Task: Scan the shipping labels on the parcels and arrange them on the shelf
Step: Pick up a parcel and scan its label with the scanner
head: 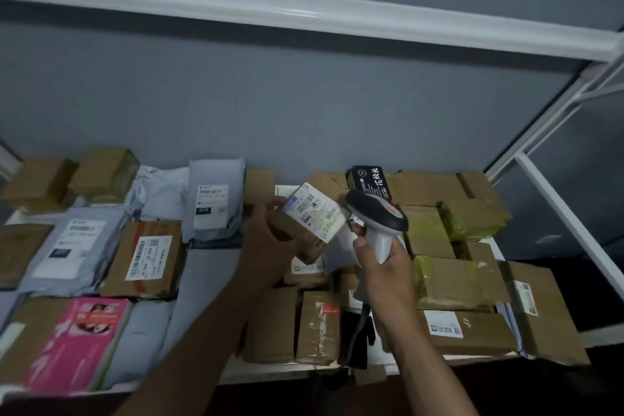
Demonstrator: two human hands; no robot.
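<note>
My left hand (270, 240) grips a small brown cardboard parcel (304, 233) above the shelf, tilted so its white shipping label (315, 211) faces up and right. My right hand (381, 267) holds a grey and black barcode scanner (378, 213) by its handle. The scanner's head sits just right of the label, pointing at it. Both are over the middle of the white shelf (297, 371), which is covered with parcels.
Grey poly mailers (216, 199) and a labelled box (145, 257) lie to the left, a pink package (81, 338) at front left. Brown and yellow-taped boxes (449, 280) crowd the right side, with a black box (369, 182) at the back. A white upper shelf rail (304, 15) runs overhead.
</note>
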